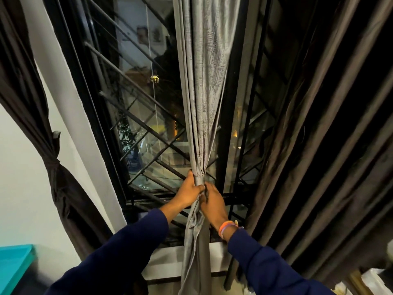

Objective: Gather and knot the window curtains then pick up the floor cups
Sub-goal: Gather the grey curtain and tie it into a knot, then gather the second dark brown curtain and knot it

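A grey curtain [202, 92] hangs in front of the middle of the window, gathered into a narrow bunch. My left hand [190, 191] grips the bunch from the left at the point where it is narrowest. My right hand [213, 206] holds the same bunch from the right, just below the left hand, fingers curled into the cloth. Below my hands the grey cloth falls loose past the sill. A dark brown curtain [49, 150] at the left is tied in a knot. Another dark brown curtain [319, 145] hangs loose at the right. No cups are in view.
The window [148, 124] has a black frame and diagonal black bars, dark outside. A white sill [165, 258] runs below it. A turquoise surface [12, 267] shows at the lower left. Pale objects sit at the lower right corner [374, 279].
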